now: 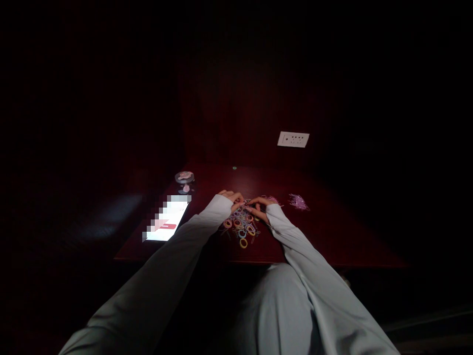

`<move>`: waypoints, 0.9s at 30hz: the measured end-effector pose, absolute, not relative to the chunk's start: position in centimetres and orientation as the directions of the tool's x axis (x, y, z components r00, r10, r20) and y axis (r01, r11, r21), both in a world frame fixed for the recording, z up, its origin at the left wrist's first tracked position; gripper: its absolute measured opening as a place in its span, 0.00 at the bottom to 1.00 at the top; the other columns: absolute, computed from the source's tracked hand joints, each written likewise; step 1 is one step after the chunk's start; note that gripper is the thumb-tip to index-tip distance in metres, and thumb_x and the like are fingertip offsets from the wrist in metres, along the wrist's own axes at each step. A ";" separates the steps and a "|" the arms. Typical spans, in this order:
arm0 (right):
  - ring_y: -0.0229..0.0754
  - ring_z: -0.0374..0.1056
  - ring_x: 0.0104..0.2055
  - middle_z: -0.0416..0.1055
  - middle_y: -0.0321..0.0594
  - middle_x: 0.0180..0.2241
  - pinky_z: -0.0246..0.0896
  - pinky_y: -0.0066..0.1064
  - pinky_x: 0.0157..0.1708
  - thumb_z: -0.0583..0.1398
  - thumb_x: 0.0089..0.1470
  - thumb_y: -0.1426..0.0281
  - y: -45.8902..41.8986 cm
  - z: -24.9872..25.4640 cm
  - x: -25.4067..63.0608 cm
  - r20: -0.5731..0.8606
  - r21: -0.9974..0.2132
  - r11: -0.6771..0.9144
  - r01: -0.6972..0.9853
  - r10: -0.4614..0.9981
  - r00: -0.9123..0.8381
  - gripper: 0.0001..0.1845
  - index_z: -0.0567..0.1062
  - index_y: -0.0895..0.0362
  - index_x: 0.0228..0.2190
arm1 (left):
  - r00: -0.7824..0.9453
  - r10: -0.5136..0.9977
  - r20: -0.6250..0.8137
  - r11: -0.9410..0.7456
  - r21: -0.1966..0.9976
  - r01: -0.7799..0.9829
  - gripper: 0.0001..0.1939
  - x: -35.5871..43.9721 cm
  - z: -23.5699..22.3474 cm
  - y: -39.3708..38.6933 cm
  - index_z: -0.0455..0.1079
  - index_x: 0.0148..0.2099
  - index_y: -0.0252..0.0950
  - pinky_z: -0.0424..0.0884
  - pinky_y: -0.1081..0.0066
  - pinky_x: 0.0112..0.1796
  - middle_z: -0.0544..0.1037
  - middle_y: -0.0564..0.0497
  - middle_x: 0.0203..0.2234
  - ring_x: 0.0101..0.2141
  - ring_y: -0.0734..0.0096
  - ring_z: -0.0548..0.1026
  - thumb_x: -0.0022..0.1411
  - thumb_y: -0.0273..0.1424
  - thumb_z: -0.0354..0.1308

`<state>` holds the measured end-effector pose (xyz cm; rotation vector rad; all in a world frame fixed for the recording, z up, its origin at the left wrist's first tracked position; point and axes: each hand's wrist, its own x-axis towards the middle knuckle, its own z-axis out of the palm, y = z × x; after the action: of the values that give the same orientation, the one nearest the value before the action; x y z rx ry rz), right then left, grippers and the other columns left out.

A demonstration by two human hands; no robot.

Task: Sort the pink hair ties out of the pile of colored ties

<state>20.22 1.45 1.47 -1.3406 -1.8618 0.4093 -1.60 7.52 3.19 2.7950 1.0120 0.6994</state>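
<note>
On the dark red table lies a pile of small coloured rings (242, 230) with thin loose ends, which look like elastic hair ties; a yellow ring (243, 243) lies at its near edge. My left hand (233, 197) is at the far left of the pile, its fingers bent and pressed together. From the right, my right hand (259, 207) reaches in with thumb and fingers pinched, its fingertips close to those of the left. Whatever sits between the fingertips is too small to make out. Pink strands (272, 199) show just beyond the right hand.
Right of the hands is a bunch of purple-pink strands (297, 201). A lit screen (170, 219) lies at the left, with a round clear container (184, 181) behind it. One green ring (234, 168) lies at the back. A socket plate (293, 139) is on the wall.
</note>
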 end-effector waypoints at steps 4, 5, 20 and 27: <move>0.38 0.63 0.26 0.67 0.33 0.21 0.55 0.30 0.31 0.62 0.57 0.41 1.5 1.6 20.0 0.408 -0.643 0.392 0.658 0.902 -0.139 0.28 0.83 0.53 0.33 | 0.706 0.609 0.361 -0.792 0.240 0.561 0.06 -1.5 3.5 7.3 0.75 0.46 0.38 0.68 0.65 0.49 0.82 0.49 0.40 0.42 0.64 0.78 0.73 0.32 0.57; 0.38 0.63 0.27 0.67 0.33 0.21 0.55 0.30 0.31 0.62 0.58 0.41 1.5 1.6 20.0 0.412 -0.638 0.395 0.661 0.900 -0.141 0.28 0.83 0.53 0.33 | 0.707 0.610 0.357 -0.792 0.248 0.558 0.06 -1.5 3.6 7.2 0.75 0.46 0.38 0.68 0.65 0.49 0.82 0.49 0.40 0.42 0.64 0.78 0.73 0.32 0.57; 0.39 0.60 0.25 0.66 0.34 0.21 0.55 0.31 0.30 0.61 0.53 0.38 1.3 2.1 19.5 0.428 -0.736 0.390 0.554 0.901 -0.066 0.30 0.78 0.53 0.29 | 0.688 0.601 0.406 -0.795 0.221 0.565 0.11 -1.7 3.7 6.8 0.74 0.52 0.39 0.66 0.65 0.50 0.82 0.49 0.43 0.44 0.64 0.77 0.76 0.33 0.52; 0.38 0.61 0.26 0.66 0.34 0.22 0.57 0.31 0.30 0.61 0.55 0.39 1.2 1.9 19.5 0.440 -0.722 0.399 0.565 0.895 -0.069 0.30 0.78 0.53 0.30 | 0.724 0.567 0.392 -0.816 0.151 0.557 0.14 -1.6 3.9 6.8 0.76 0.46 0.38 0.64 0.65 0.47 0.82 0.48 0.41 0.45 0.63 0.76 0.77 0.33 0.49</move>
<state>19.47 1.16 1.93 -1.2783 -1.7523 0.4579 -1.65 6.77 3.88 2.8960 0.9446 0.6703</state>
